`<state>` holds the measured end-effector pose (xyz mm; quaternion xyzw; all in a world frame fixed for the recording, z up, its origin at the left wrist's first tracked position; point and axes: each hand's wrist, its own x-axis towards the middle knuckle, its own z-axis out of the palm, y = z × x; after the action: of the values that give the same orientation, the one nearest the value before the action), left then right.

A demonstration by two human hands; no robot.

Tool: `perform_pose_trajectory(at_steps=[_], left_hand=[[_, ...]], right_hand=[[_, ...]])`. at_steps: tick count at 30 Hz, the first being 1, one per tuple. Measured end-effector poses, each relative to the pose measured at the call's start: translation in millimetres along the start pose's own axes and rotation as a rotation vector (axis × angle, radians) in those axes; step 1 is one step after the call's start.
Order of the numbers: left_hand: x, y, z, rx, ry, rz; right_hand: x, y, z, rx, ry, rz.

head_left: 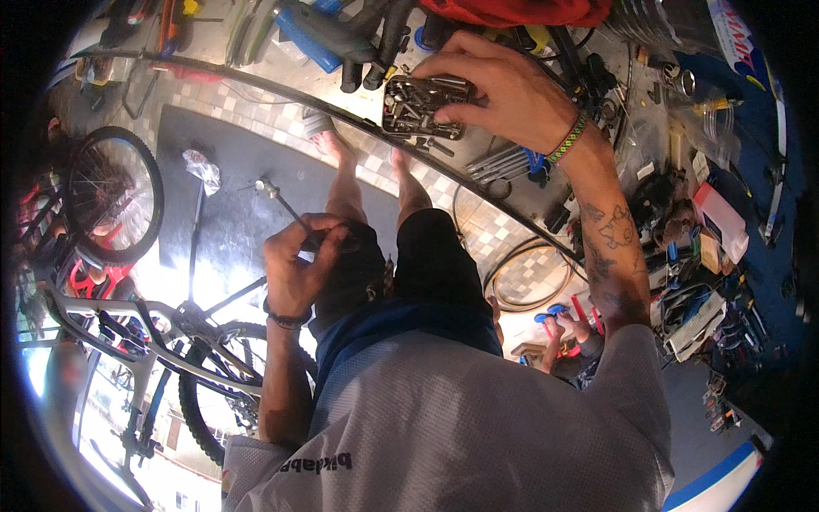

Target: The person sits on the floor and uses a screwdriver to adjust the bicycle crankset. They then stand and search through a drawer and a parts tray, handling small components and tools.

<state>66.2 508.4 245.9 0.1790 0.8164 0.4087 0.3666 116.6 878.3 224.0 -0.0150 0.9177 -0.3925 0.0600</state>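
A small dark tray full of loose metal bolts sits on the workbench at the top middle. Over its right side reaches my right hand, thumb and curled fingers apart among the bolts; nothing shows gripped between them. My left hand, lower and to the left in front of my thigh, is closed around a slim dark rod with a silver head. The rod points up and left, away from me, and a dark thick end shows at my fingers.
The bench carries blue-handled tools, a red cloth and a blue-based set of metal rods. At the left stand a bicycle frame and a wheel. A dark mat lies on the tiled floor. Another person is at lower right.
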Motion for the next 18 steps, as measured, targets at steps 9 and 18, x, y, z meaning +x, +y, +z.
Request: perform_pose_trajectory(at_steps=[9,18], left_hand=[[-0.3,0.3,-0.2,0.018,-0.007,0.011],[-2.4,-5.7,-1.0,0.011,-0.009,0.018]], right_hand=[[5.4,-8.1,-1.5,-0.131,-0.019,0.034],[3.1,-13.9,4.9,-0.165,0.006,0.068]])
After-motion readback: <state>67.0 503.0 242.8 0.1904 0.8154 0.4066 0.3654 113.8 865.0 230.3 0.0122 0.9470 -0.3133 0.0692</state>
